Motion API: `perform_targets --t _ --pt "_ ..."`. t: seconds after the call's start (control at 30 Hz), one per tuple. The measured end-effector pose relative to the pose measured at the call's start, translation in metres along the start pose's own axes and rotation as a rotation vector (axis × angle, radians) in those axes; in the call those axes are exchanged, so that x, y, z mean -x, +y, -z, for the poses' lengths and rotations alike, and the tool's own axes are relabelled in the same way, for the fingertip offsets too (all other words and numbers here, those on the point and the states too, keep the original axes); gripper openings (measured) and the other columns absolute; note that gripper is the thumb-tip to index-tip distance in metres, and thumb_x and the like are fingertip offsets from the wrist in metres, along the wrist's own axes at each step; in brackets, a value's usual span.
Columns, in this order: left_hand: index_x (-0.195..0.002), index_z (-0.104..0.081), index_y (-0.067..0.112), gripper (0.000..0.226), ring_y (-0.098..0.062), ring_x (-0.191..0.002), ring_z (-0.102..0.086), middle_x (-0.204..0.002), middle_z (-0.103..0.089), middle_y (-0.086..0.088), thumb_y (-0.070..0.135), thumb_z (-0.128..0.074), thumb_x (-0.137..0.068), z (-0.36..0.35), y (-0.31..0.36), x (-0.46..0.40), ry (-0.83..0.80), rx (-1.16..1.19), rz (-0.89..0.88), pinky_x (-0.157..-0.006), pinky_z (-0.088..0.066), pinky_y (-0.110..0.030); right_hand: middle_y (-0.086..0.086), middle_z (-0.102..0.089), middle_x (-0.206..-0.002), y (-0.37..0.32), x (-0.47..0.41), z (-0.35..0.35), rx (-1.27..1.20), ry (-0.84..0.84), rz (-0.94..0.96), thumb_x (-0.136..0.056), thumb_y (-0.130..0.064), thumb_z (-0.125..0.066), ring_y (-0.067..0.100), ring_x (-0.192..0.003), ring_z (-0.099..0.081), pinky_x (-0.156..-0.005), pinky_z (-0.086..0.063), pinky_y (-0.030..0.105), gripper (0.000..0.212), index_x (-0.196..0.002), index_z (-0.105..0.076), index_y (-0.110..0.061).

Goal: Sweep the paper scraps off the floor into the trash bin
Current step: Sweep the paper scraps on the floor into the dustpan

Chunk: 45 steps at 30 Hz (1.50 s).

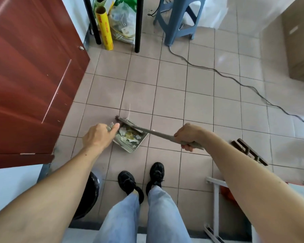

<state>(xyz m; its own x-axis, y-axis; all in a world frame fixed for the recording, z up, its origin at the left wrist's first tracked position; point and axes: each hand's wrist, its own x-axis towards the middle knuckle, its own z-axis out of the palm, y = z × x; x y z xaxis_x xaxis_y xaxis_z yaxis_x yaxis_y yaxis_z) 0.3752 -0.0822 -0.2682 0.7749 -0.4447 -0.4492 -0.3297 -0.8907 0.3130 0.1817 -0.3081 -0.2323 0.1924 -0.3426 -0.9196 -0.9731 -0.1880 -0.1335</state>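
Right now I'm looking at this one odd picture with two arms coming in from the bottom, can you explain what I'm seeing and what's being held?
The camera sits on a person's head, looking down, so the arms, jeans and black shoes are their own. There is no machine here. The left hand grips the handle of a grey dustpan resting on the tiled floor. The right hand holds the long handle of a broom, whose head lies over the pan. Torn paper scraps already lie inside the pan. A trash bin with a black liner stands at lower left, partly behind the left arm. A cable crosses the floor.
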Motion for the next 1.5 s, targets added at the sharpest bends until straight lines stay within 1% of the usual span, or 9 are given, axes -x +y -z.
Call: perform_targets --t 0.2,0.53,0.7,0.87,1.0,1.13,1.27,1.37,1.5 --pt "-0.076 -0.074 0.015 0.06 -0.029 -0.079 -0.057 -0.08 -0.066 -0.009 0.064 -0.043 -0.091 0.0 0.004 -0.004 0.021 0.033 0.055 -0.069 -0.041 -0.033 0.017 -0.057 -0.066 -0.006 0.026 0.027 -0.01 -0.083 0.013 -0.096 -0.003 -0.046 0.018 -0.036 -0.044 -0.038 -0.037 0.02 0.04 -0.134 -0.053 0.008" --pt "-0.084 -0.078 0.015 0.056 -0.026 -0.078 -0.053 -0.082 -0.067 -0.007 0.063 -0.047 -0.09 0.004 -0.006 0.008 0.045 0.049 0.07 -0.069 -0.038 -0.032 0.018 -0.057 -0.067 0.009 0.042 0.041 -0.084 0.07 0.022 -0.096 -0.003 -0.046 0.021 -0.041 -0.044 -0.041 -0.036 0.023 0.036 -0.127 -0.059 0.009" --pt "-0.087 -0.079 0.015 0.057 -0.026 -0.077 -0.051 -0.079 -0.063 -0.006 0.063 -0.048 -0.091 0.003 -0.007 0.006 0.06 0.039 0.09 -0.068 -0.038 -0.031 0.01 -0.059 -0.049 -0.012 0.019 0.008 0.049 0.263 0.084 -0.091 -0.008 -0.042 0.023 -0.035 -0.05 -0.041 -0.04 0.021 0.025 -0.097 -0.064 -0.001" --pt "-0.085 -0.077 0.012 0.059 -0.028 -0.079 -0.053 -0.084 -0.068 -0.009 0.063 -0.048 -0.09 -0.003 -0.008 -0.006 0.093 0.083 0.146 -0.067 -0.04 -0.032 0.007 -0.048 -0.074 -0.033 0.009 -0.016 0.158 0.317 0.129 -0.093 -0.008 -0.044 0.02 -0.043 -0.055 -0.036 -0.042 0.025 0.018 -0.106 -0.057 -0.005" --pt "-0.083 -0.077 0.013 0.059 -0.03 -0.081 -0.057 -0.086 -0.068 -0.01 0.064 -0.046 -0.09 -0.008 -0.002 -0.012 0.102 0.078 0.142 -0.067 -0.039 -0.032 0.008 -0.047 -0.079 -0.038 0.014 -0.009 0.3 0.265 0.136 -0.094 -0.008 -0.043 0.018 -0.039 -0.052 -0.036 -0.038 0.024 0.006 -0.09 -0.046 -0.007" --pt "-0.085 -0.077 0.015 0.059 -0.03 -0.086 -0.058 -0.093 -0.07 -0.012 0.064 -0.045 -0.089 -0.004 0.003 -0.019 0.094 0.088 0.148 -0.07 -0.04 -0.032 0.006 -0.056 -0.046 -0.03 0.022 0.017 0.442 0.229 0.09 -0.091 -0.008 -0.042 0.013 -0.018 -0.045 -0.038 -0.038 0.019 0.022 -0.07 -0.044 -0.009" --pt "-0.081 -0.075 0.013 0.061 -0.031 -0.085 -0.059 -0.089 -0.069 -0.012 0.065 -0.044 -0.089 0.002 0.009 -0.025 0.092 0.071 0.124 -0.069 -0.041 -0.033 0.005 -0.061 -0.05 -0.028 0.037 0.059 0.447 0.286 0.086 -0.086 -0.019 -0.046 0.019 -0.028 -0.049 -0.055 -0.052 0.027 0.026 -0.096 -0.069 -0.012" --pt "-0.078 -0.073 0.013 0.06 -0.029 -0.079 -0.055 -0.085 -0.068 -0.011 0.064 -0.045 -0.09 0.005 0.013 -0.025 0.083 0.06 0.094 -0.067 -0.039 -0.032 0.007 -0.065 -0.057 -0.022 0.043 0.08 0.394 0.278 0.062 -0.085 -0.018 -0.047 0.021 -0.035 -0.052 -0.055 -0.048 0.025 0.037 -0.114 -0.07 -0.014" --pt "-0.073 -0.072 0.013 0.058 -0.03 -0.079 -0.058 -0.078 -0.065 -0.011 0.063 -0.048 -0.089 0.011 0.01 -0.024 0.061 0.023 0.023 -0.066 -0.042 -0.033 0.011 -0.069 -0.061 -0.008 0.033 0.077 0.299 0.286 0.023 -0.091 -0.023 -0.046 0.023 -0.037 -0.051 -0.058 -0.046 0.027 0.037 -0.117 -0.069 -0.009"
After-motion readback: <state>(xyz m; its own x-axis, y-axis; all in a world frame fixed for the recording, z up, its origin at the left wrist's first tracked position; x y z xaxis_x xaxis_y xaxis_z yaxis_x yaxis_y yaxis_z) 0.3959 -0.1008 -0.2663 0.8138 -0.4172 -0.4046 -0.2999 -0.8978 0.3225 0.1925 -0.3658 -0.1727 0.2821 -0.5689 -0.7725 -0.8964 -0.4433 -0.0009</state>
